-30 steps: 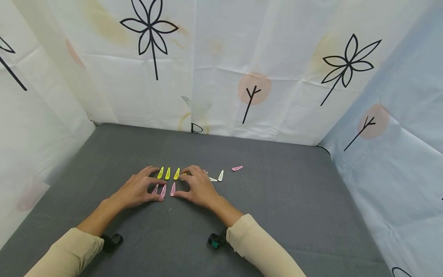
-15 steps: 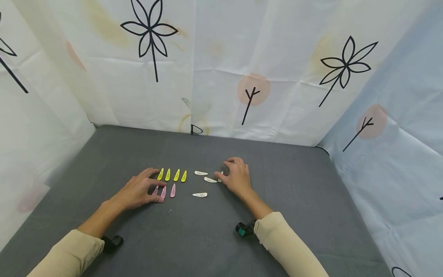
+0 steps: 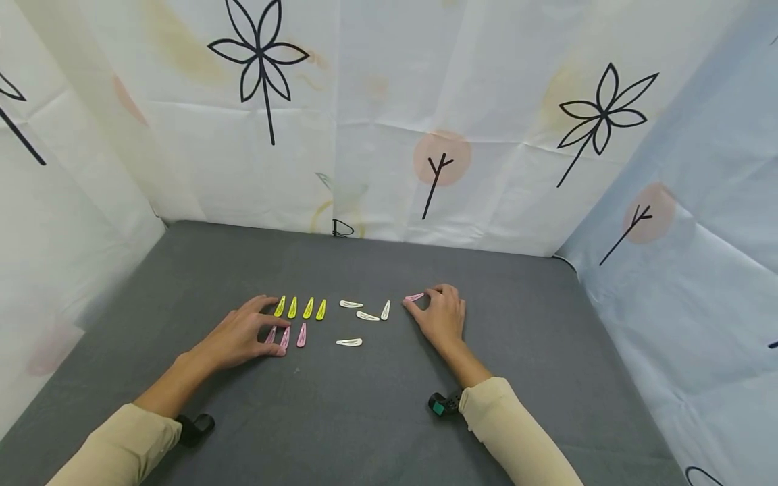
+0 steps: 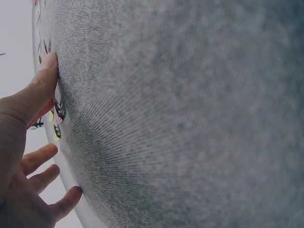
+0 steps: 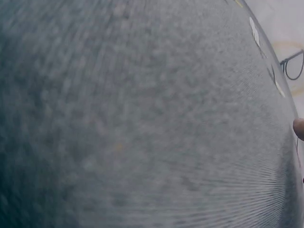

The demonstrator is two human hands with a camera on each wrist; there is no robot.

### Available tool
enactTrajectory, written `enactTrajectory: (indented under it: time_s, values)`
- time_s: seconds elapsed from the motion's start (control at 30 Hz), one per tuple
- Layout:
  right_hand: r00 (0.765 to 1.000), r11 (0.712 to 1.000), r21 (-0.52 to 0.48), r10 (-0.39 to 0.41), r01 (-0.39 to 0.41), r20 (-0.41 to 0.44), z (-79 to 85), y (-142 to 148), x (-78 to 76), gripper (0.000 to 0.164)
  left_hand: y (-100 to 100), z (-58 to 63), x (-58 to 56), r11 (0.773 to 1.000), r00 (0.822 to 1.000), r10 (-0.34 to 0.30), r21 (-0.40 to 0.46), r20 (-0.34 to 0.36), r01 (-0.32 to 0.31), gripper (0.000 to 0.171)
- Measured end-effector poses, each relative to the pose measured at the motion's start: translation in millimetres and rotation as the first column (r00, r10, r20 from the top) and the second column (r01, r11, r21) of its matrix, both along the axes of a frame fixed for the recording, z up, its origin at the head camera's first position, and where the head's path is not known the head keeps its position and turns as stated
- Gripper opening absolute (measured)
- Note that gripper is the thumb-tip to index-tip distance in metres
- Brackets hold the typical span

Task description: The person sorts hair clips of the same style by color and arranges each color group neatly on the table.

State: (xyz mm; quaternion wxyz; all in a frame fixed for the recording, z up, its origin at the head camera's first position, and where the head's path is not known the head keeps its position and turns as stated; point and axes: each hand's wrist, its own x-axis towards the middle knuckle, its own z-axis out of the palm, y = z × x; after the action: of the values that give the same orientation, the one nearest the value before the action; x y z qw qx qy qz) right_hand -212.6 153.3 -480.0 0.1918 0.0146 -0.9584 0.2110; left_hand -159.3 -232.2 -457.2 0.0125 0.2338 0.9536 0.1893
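Note:
My left hand (image 3: 240,333) rests on the table, thumb and index finger at the two ends of a pink snap hair clip (image 3: 285,337). Another pink clip (image 3: 271,335) lies partly hidden under that hand, and a third pink clip (image 3: 302,335) lies just to its right. In the left wrist view the thumb (image 4: 45,78) reaches down beside the clips while the other fingers spread apart. At the right, my right hand (image 3: 442,317) pinches a separate pink hair clip (image 3: 415,297) between thumb and index finger. Only a fingertip (image 5: 299,127) shows in the right wrist view.
Several yellow hair clips (image 3: 308,308) stand in a row behind the pink ones. White hair clips (image 3: 349,342) lie scattered between the hands. The grey tabletop (image 3: 340,418) ends at printed white curtains (image 3: 377,88) at the back and both sides.
My right hand has left the third pink clip in the row, passed over the white clips and reached the pink clip at the far right. My left hand has stayed in place.

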Motion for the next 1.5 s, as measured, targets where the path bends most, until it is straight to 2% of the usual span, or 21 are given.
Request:
enactTrajectory:
  time_s: [0.3,0.6,0.73,0.83,1.0,1.17,1.5]
  values:
    - [1.000,1.000,0.016,-0.026,0.026,-0.008,-4.8,-5.0,-3.1,0.054,-0.7,-2.0,0.2,1.000,1.000,0.008,0.002,-0.001,-0.008,0.052]
    - [1.000,1.000,-0.009,-0.024,0.024,-0.004,-2.7,-7.6,-3.5,0.049,1.4,1.5,1.6,1.000,1.000,0.009,0.005,0.012,-0.009,0.051]
    - [1.000,1.000,-0.011,0.017,-0.017,-0.008,3.3,-10.7,-3.3,0.048,2.0,2.6,1.8,1.000,1.000,0.008,0.002,0.016,-0.008,0.052]
    - [0.995,0.996,-0.002,0.094,-0.094,-0.037,9.9,-17.0,-1.9,0.048,1.7,2.6,1.7,1.000,1.000,0.011,-0.002,0.018,-0.011,0.052]
    - [0.964,0.966,0.022,0.260,-0.259,-0.052,19.2,-34.9,4.8,0.048,1.2,1.9,1.6,1.000,1.000,0.014,-0.004,0.023,-0.014,0.052]
    - [0.925,0.925,0.067,0.377,-0.374,-0.037,22.4,-57.9,15.2,0.048,0.3,0.7,1.4,1.000,1.000,0.012,0.001,0.024,-0.012,0.051]
    - [0.825,0.818,0.104,0.563,-0.566,0.058,22.4,-97.2,33.9,0.051,1.2,-0.4,0.5,1.000,0.999,0.027,-0.015,0.022,-0.026,0.052]
